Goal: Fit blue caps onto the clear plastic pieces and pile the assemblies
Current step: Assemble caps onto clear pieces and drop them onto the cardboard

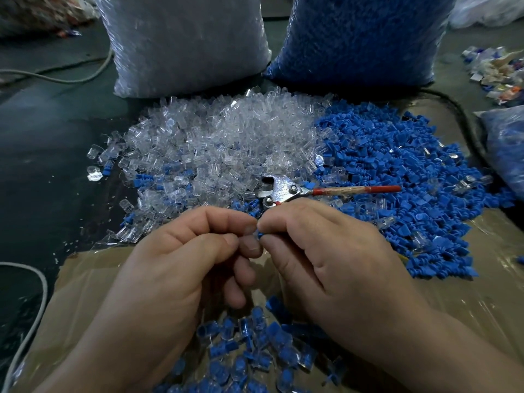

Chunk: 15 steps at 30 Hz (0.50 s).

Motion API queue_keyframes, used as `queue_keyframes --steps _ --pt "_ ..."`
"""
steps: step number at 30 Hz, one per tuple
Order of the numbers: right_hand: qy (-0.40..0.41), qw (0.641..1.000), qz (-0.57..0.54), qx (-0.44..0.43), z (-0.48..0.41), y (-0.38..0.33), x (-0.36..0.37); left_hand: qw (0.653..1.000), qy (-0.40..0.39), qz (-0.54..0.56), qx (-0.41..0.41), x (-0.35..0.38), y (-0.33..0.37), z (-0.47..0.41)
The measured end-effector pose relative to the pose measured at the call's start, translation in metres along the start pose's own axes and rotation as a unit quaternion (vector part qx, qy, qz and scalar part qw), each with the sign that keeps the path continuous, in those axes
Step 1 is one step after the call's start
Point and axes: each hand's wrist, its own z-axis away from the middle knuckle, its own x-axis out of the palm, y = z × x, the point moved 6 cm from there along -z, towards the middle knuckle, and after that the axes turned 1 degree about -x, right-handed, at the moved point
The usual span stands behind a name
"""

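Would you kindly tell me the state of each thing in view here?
left hand: curled, pinching the blue cap.
right hand: pinching the same cap.
clear pieces: loose heap, uncapped.
blue caps: loose heap.
assemblies: piled between the forearms.
pliers: lying on the heaps, unheld.

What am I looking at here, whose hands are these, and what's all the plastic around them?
No machine here: a person works bare-handed, filmed by a camera on their own head, looking down. The left hand and right hand meet fingertip to fingertip, their grip pinching one small blue cap. Ahead lie a heap of clear plastic pieces and, to its right, a heap of blue caps, with a red-handled metal tool on top. Finished assemblies lie piled between the wrists. Behind stand a clear-filled sack and a blue-filled sack.
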Motion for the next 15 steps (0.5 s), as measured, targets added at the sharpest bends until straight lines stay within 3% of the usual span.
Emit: queue_keyframes --steps 4,15 --pt "0.007 1.000 0.007 -0.003 0.0001 -0.0015 -0.0007 1.000 -0.017 0.023 -0.004 0.0051 0.0022 -0.0001" --pt "-0.007 1.000 0.010 -0.026 0.0021 -0.0055 0.0017 0.998 0.002 -0.056 0.022 -0.0014 -0.0006 -0.0003"
